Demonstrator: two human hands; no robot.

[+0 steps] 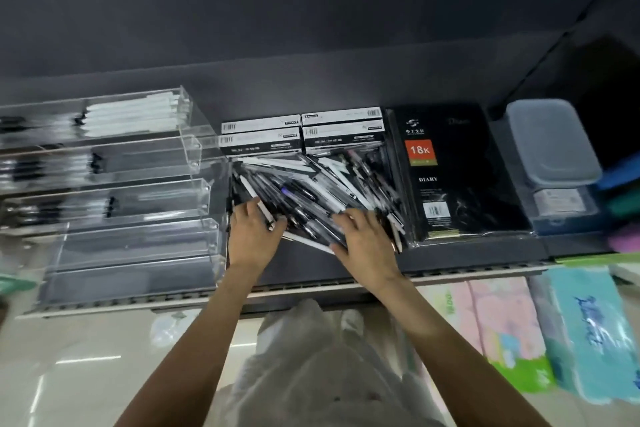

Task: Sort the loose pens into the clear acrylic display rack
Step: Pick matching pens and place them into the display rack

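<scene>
The left hand curls round a white pen at the near left of the pile of pens, while the right hand lies spread, fingers fairly straight, on the pile's near right side. The pile sits on the shelf just right of the clear rack. I judge the sorting partly done: the upper tiers hold rows of pens, the lower look bare, and many remain loose.

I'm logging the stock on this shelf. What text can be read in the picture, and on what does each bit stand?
"18K": orange label on the black notebook.
"DIARY": same cover, below that label.
Chinese characters near the cover's top: too small to read.
Pen boxes: barcodes and print blurred.
Blue tissue pack: script unreadable.
</scene>
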